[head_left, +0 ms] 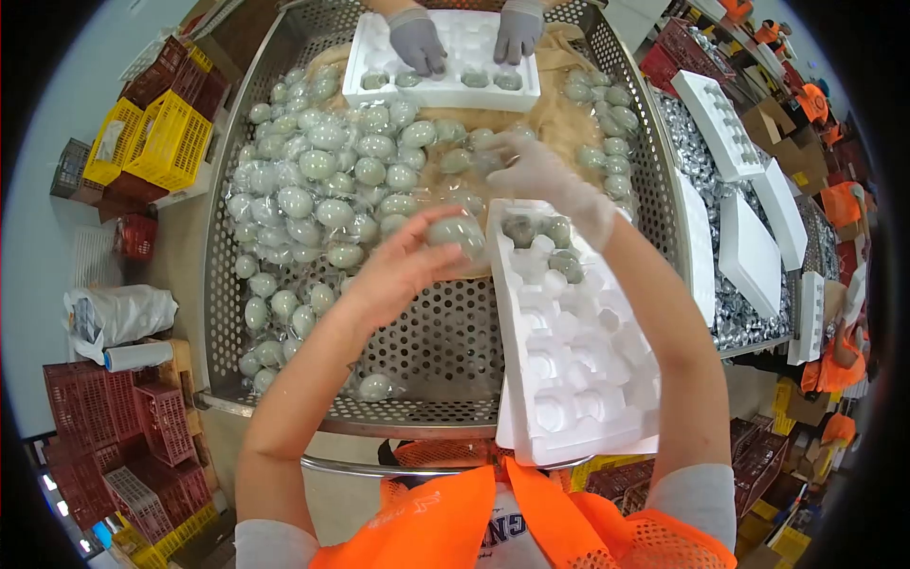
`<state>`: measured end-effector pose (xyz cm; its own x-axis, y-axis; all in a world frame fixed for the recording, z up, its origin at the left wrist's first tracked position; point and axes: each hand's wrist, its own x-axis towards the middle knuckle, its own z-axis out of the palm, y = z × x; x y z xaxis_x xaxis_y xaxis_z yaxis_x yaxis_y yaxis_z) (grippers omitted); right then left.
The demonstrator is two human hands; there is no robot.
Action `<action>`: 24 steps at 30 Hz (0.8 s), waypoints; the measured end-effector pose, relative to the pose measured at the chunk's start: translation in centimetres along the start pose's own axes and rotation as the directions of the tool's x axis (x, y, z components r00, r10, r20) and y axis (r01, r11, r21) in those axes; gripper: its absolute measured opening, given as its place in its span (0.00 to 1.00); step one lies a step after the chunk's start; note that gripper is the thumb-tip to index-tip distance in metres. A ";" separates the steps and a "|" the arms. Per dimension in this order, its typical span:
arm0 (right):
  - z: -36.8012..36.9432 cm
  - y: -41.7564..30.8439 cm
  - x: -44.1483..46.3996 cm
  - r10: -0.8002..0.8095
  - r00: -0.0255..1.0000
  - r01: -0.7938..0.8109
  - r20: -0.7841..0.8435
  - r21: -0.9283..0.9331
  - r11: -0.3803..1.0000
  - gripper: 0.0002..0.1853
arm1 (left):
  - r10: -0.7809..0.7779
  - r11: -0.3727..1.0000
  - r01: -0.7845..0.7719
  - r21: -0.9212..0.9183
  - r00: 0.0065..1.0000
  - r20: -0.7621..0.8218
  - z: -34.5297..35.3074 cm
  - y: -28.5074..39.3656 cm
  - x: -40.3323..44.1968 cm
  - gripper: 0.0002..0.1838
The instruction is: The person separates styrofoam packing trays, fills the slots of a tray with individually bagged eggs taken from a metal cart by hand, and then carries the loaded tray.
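My bare left hand (403,266) is closed round a pale grey-green egg in clear plastic wrap (455,237). My right hand (536,175), in a thin white glove, curls its fingers at another wrapped egg (482,161) over the pile; motion blurs the fingertips. Below that hand a white foam egg tray (578,332) rests at a slant over the near edge of a perforated metal table (436,332). A few darker eggs (566,266) sit in its far cups. Many wrapped eggs (327,171) are heaped left of my hands.
Across the table, another person's grey-gloved hands (417,43) are over a second foam tray (445,90) holding several eggs. Brown cloth (559,123) lies under part of the pile. On the right stand more foam trays (749,251); crates (171,137) are stacked on the left.
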<state>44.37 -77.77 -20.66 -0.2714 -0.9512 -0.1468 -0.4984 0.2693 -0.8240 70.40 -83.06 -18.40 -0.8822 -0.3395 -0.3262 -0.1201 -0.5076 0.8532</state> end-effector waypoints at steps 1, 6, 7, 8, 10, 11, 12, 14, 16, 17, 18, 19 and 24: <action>-1.2 -0.5 -1.7 0.029 1.000 -0.028 -0.003 0.148 0.989 0.29 | -0.061 0.998 0.062 -0.013 0.997 0.048 0.4 -0.3 -0.3 0.28; -2.3 -2.2 -9.7 0.056 0.986 -0.053 0.156 -0.024 0.998 0.25 | -0.048 0.963 0.010 0.269 0.990 0.135 1.5 -2.3 -1.0 0.28; -1.0 -2.8 -11.5 0.022 0.992 -0.006 0.124 -0.131 0.991 0.22 | 0.003 0.940 -0.031 0.341 0.997 0.084 1.9 -2.4 -0.9 0.28; -0.3 -3.1 -12.5 -0.013 0.995 0.036 0.095 -0.237 0.971 0.20 | 0.057 0.909 -0.067 0.412 0.998 0.037 2.4 -2.6 -0.8 0.27; -0.2 -2.8 -12.3 -0.093 0.976 0.172 0.196 -0.438 0.883 0.14 | 0.230 0.766 -0.216 0.606 0.972 0.055 3.8 -2.1 -0.9 0.26; -0.2 -2.6 -11.9 -0.125 0.959 0.244 0.253 -0.522 0.817 0.12 | 0.331 0.631 -0.322 0.706 0.935 0.131 5.0 -0.9 -1.4 0.25; -0.8 -2.9 -11.2 -0.009 0.952 0.185 0.306 -0.550 0.814 0.12 | 0.410 0.471 -0.410 0.781 0.886 0.218 5.9 -0.4 -1.7 0.25; -2.7 -3.8 -9.2 0.219 0.892 0.080 0.395 -0.615 0.784 0.12 | 0.468 0.337 -0.532 0.776 0.810 0.352 7.2 -1.2 -1.5 0.23; -3.0 -3.0 -7.1 0.142 0.936 0.066 0.322 -0.556 0.828 0.15 | 0.454 0.203 -0.573 0.794 0.774 0.443 8.2 -1.8 -0.9 0.23; -2.6 -2.2 -5.8 0.041 0.961 0.105 0.273 -0.500 0.860 0.15 | 0.410 0.141 -0.560 0.817 0.784 0.466 8.7 -2.1 -0.5 0.23; -2.3 -1.3 -4.3 -0.058 0.975 0.151 0.215 -0.444 0.883 0.16 | 0.366 0.076 -0.547 0.834 0.793 0.487 9.0 -2.4 -0.1 0.24; -1.8 -0.1 -1.7 -0.205 0.955 0.288 0.214 -0.499 0.818 0.16 | 0.288 -0.042 -0.524 0.851 0.809 0.512 9.0 -3.5 1.0 0.22; 4.1 -3.0 8.4 -0.274 0.958 0.254 0.088 -0.706 0.661 0.13 | 0.200 -0.060 -0.422 0.905 0.883 0.425 10.6 -3.8 1.0 0.13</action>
<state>46.98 -87.19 -21.66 -0.0508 -0.9980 0.0369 -0.9797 0.0426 -0.1958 65.13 -73.07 -17.66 -0.9964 -0.0647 0.0552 -0.0326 0.8902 0.4543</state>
